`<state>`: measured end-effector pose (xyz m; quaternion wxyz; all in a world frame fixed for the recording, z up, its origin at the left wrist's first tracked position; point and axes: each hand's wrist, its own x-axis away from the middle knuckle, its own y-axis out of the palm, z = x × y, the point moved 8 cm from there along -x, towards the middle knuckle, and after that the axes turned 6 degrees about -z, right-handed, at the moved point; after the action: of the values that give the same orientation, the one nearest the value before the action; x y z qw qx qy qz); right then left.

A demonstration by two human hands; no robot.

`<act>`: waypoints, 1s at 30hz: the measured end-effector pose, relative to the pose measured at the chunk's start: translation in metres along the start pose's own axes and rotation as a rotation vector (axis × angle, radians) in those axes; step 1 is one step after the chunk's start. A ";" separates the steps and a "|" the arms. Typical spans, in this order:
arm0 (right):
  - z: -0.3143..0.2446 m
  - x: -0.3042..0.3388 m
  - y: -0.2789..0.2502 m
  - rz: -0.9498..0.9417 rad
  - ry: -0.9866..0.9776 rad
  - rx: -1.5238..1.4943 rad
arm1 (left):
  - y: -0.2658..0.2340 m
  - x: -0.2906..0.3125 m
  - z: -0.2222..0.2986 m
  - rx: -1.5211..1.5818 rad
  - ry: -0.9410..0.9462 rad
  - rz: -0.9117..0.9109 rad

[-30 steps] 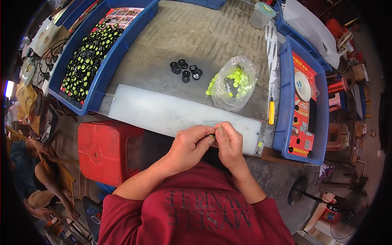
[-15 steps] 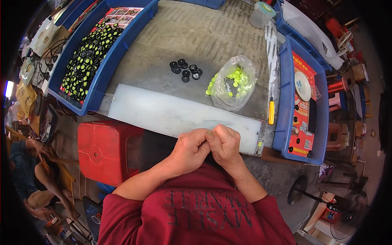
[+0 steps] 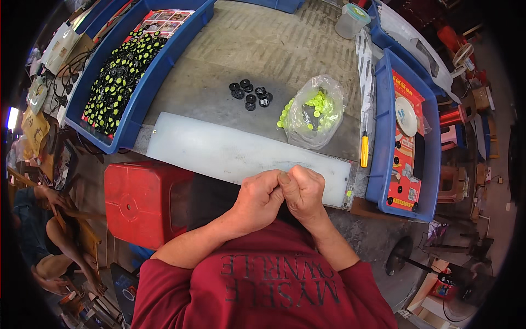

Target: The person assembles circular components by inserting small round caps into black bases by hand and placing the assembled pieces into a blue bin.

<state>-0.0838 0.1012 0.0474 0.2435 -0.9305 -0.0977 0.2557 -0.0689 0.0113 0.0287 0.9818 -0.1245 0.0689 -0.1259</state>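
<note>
Left hand [image 3: 255, 196] and right hand [image 3: 303, 192] meet, fingers curled in tight; contents hidden, cannot tell what they hold. White board [image 3: 219, 148] just beyond, partly covered by them. Worktop [image 3: 246, 49], farther ahead of the fingers: black discs [image 3: 250, 99] leftward; clear plastic bag [image 3: 328, 86] with lime-green discs [image 3: 316, 102] rightward.

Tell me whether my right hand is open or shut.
Shut: the right hand is curled into a fist against the left hand. Cannot tell whether it holds anything.

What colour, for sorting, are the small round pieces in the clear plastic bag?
The small round pieces are yellow-green, seen best in the head view.
</note>
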 end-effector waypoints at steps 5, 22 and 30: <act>0.017 0.004 -0.002 -0.003 0.221 -0.162 | 0.003 -0.007 0.001 0.071 -0.001 -0.010; 0.007 0.004 -0.001 0.028 0.090 -0.007 | 0.003 -0.002 0.012 -0.041 0.116 0.015; 0.005 0.002 -0.004 0.046 0.073 0.004 | 0.004 -0.001 0.007 -0.030 0.099 0.056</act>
<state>-0.0844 0.1070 0.0445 0.2427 -0.9407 -0.0669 0.2275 -0.0680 0.0168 0.0344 0.9783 -0.1308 0.1225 -0.1036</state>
